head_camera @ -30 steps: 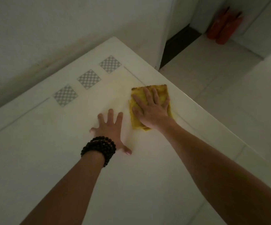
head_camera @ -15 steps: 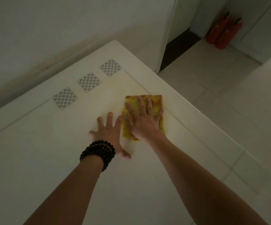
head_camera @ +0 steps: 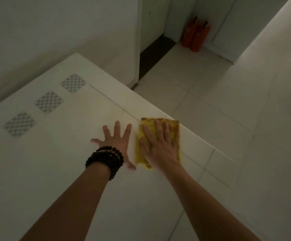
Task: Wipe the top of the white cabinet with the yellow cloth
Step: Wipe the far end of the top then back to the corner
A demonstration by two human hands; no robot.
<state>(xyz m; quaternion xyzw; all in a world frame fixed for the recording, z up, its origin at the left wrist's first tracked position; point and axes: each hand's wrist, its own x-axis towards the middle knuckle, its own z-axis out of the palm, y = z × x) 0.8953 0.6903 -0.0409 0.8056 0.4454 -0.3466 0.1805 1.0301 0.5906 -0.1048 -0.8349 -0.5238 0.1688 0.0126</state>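
White laminate covers the top of the cabinet (head_camera: pixel 57 171), which fills the frame from 6 o'clock round to 10 o'clock, its long edge running diagonally towards 4 o'clock. Pale floor tiles (head_camera: pixel 210 105) spread beyond that edge from 1 to 4 o'clock, and a plain wall (head_camera: pixel 54 32) rises at 11 o'clock. Two forearms reach in from 6 o'clock. The right hand (head_camera: pixel 160 145) lies flat, fingers straight and slightly apart, pressing down on the yellow cloth (head_camera: pixel 173 127), which is folded into a rectangle and sits on the cabinet top right at its outer edge, just right of centre. The left hand (head_camera: pixel 118 141) rests palm-down on the bare surface just beside the cloth at its 9 o'clock side, fingers splayed wide, holding nothing. Dark beaded bracelets (head_camera: pixel 106 160) wrap the left wrist. Three checkered squares (head_camera: pixel 49 102) line up on the cabinet top towards 10 o'clock. Two red cylinders (head_camera: pixel 196 36) stand on the floor in the corner at 1 o'clock.
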